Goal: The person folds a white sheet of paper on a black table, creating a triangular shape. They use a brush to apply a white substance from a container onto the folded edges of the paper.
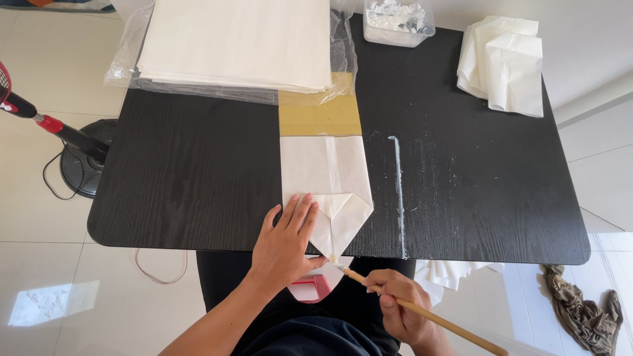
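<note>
Now we glue the bag's (326, 191) pointed flap, lower centre.
Our left hand (285, 247) lies flat on it; our right hand (399, 310) grips the brush (422, 313). Finished bags (504, 62) upper right, sheets (237, 43) remain.

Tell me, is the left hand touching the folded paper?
Touching. The head view shows the left hand lying flat on the folded white paper, its fingers spread over it.

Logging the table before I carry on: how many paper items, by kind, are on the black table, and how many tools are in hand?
Sheet stack in clear plastic: 1
Pile of finished folded pieces: 1
Folded piece under the left hand: 1
Brush in the right hand: 1
Total: 4
</note>
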